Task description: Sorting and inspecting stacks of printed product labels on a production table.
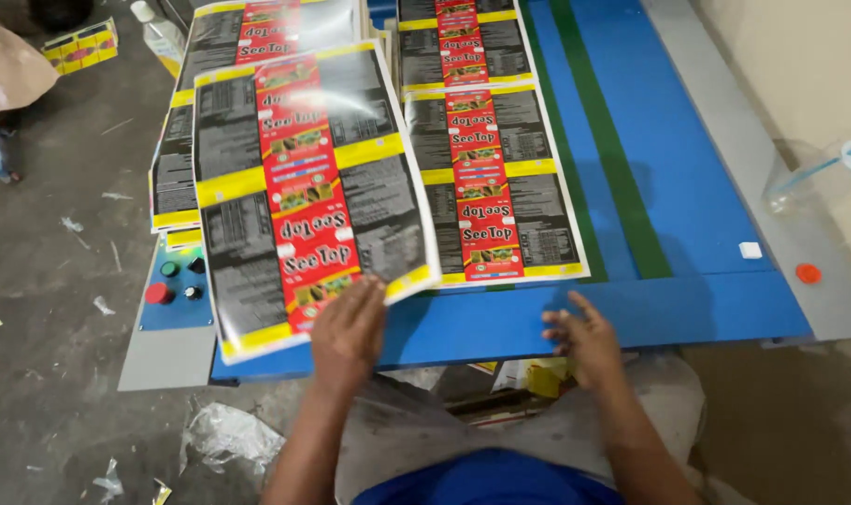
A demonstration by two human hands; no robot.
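The left hand (348, 334) grips the near edge of a glossy printed sheet (304, 187), fingers curled over its lower margin, lifting it tilted above the blue surface (687, 187). The sheet carries red label strips down its middle, black text blocks on either side and yellow bands across. A matching flat sheet (491, 178) lies just beside it on the surface, with more of the same stacked behind. The right hand (579, 337) is open, fingers spread, at the surface's near edge, seemingly touching it. A panel with red, green and black buttons (175, 283) sits at the left corner.
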